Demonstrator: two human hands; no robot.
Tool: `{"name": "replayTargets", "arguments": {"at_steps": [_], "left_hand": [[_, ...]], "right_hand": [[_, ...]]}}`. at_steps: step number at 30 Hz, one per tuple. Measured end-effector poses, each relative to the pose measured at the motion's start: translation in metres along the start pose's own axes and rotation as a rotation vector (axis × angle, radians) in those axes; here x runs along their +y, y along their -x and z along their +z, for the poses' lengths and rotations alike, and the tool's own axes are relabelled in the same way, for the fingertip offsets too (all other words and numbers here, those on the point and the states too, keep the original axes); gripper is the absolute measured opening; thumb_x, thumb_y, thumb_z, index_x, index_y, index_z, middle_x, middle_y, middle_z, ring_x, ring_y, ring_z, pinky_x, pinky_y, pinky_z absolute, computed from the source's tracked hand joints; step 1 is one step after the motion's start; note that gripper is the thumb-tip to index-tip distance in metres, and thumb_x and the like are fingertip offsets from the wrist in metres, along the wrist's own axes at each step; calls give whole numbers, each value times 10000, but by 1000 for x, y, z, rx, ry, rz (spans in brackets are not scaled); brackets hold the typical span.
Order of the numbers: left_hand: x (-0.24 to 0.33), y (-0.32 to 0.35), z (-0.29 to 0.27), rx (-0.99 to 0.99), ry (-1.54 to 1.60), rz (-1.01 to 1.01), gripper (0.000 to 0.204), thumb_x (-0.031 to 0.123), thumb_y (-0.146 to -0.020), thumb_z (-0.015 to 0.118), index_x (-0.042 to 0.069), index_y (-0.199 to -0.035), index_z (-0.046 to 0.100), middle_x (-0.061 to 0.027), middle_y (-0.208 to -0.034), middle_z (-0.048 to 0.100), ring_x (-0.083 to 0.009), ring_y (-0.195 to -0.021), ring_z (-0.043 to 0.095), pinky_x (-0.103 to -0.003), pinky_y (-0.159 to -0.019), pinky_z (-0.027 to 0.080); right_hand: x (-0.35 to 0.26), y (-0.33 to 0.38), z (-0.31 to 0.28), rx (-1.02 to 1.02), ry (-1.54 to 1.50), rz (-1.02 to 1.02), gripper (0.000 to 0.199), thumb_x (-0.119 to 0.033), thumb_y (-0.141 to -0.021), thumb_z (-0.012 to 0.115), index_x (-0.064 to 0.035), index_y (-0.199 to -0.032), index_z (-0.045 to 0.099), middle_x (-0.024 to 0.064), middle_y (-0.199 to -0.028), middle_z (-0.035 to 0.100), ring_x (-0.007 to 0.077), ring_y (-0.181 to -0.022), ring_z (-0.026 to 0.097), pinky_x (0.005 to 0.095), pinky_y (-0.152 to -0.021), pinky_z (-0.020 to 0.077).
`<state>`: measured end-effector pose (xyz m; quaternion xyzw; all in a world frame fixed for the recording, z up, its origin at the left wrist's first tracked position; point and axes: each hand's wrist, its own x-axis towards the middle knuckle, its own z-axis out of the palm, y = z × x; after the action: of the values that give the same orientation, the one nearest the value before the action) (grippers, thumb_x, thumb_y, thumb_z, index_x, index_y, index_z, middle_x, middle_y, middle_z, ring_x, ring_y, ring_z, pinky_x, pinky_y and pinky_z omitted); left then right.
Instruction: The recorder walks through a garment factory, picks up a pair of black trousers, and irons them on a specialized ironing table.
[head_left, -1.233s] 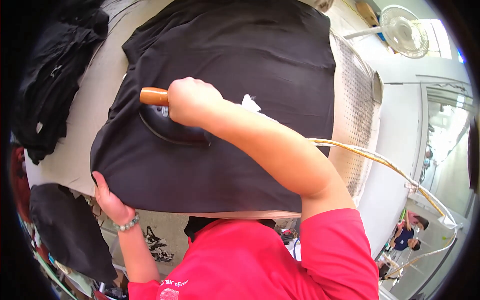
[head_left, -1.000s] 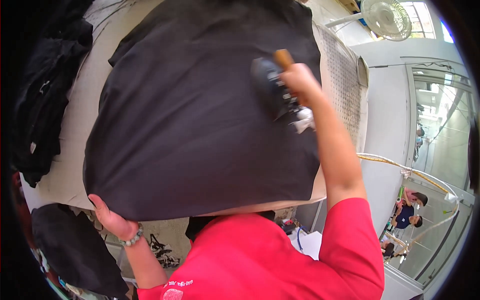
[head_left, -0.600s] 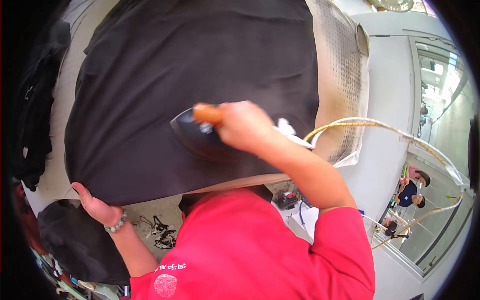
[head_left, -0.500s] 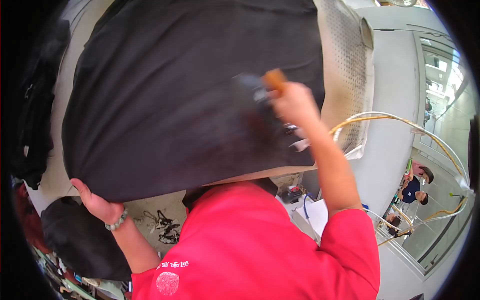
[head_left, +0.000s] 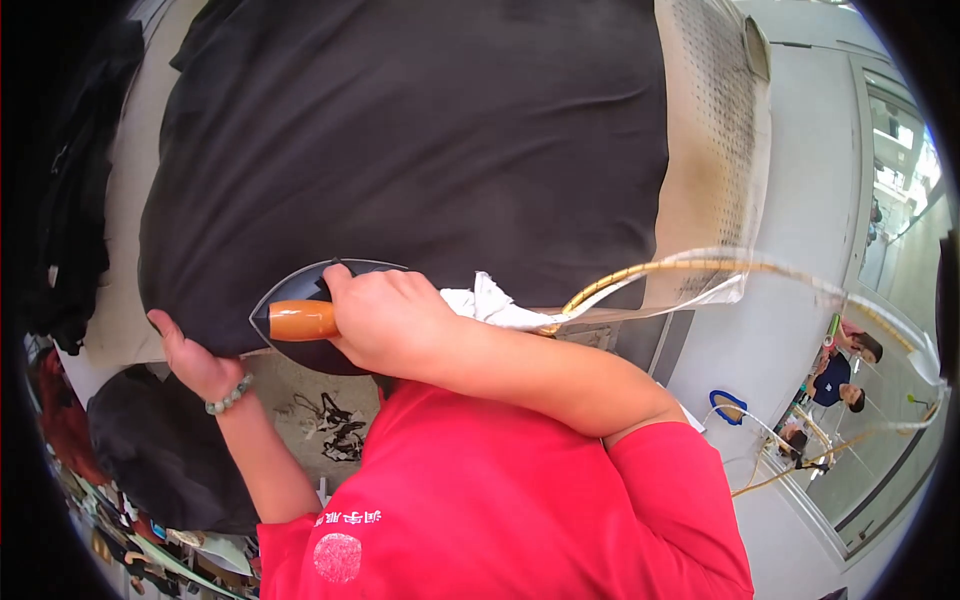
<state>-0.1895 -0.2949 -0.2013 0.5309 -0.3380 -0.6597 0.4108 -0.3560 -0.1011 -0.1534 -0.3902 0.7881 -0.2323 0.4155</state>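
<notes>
Dark fabric [head_left: 430, 150] lies spread over the padded ironing board, with soft creases running across it. My right hand [head_left: 385, 315] is closed around the orange wooden handle of an iron [head_left: 290, 345], whose pointed black plate lies at the cloth's near edge. White cloth [head_left: 490, 302] hangs at the iron's rear, beside my wrist. At the near left corner of the fabric, my left hand [head_left: 203, 368] holds the edge, its thumb showing outside and its other fingers hidden by the cloth.
The pale ironing board [head_left: 705, 150] shows at the right, with small holes. A yellow and white hose [head_left: 680, 266] arcs from the iron to the right. Black garments [head_left: 75, 200] hang at the left; a dark covered thing [head_left: 165, 450] stands below. People [head_left: 838, 380] are far right.
My right hand has brought the iron from the right middle of the fabric leftward and toward me, to the near edge. The hose followed. My left hand has barely moved.
</notes>
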Motion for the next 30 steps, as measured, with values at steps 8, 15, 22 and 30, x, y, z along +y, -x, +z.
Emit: {"name": "replayTargets", "arguments": {"at_steps": [8, 15, 22, 30], "left_hand": [[13, 1, -7, 3, 28, -151, 655, 486, -1016, 445, -39, -1408, 418, -164, -1447, 471, -313, -1290, 488, -439, -1108, 370], [4, -9, -6, -26, -62, -135, 635, 468, -1025, 446, -57, -1383, 438, -153, -1432, 487, -291, -1282, 497, -410, -1098, 383], [-12, -12, -28, -85, -131, -88, 607, 401, -959, 623, -84, -1307, 513, -159, -1314, 587, -257, -1148, 605, -368, -993, 496], [-33, -6, -15, -163, -171, -96, 393, 164, -840, 781, -35, -1145, 634, -119, -1115, 685, -231, -941, 691, -367, -803, 601]], "right_hand": [[196, 95, -128, 476, 71, 670, 361, -347, -879, 716, 8, -927, 673, 106, -705, 663, 239, -645, 662, 384, -613, 518], [355, 172, -255, 852, -73, 931, 390, -354, -864, 730, -25, -713, 586, 0, -516, 468, 136, -379, 451, 334, -391, 366], [327, 161, -193, 1288, 643, 445, 511, -452, -837, 720, -38, -1113, 603, 169, -1118, 590, 359, -1044, 590, 445, -858, 477], [307, 186, -56, 871, 37, 866, 744, -672, -830, 611, 58, -972, 643, 302, -1005, 663, 452, -991, 635, 476, -845, 498]]}}
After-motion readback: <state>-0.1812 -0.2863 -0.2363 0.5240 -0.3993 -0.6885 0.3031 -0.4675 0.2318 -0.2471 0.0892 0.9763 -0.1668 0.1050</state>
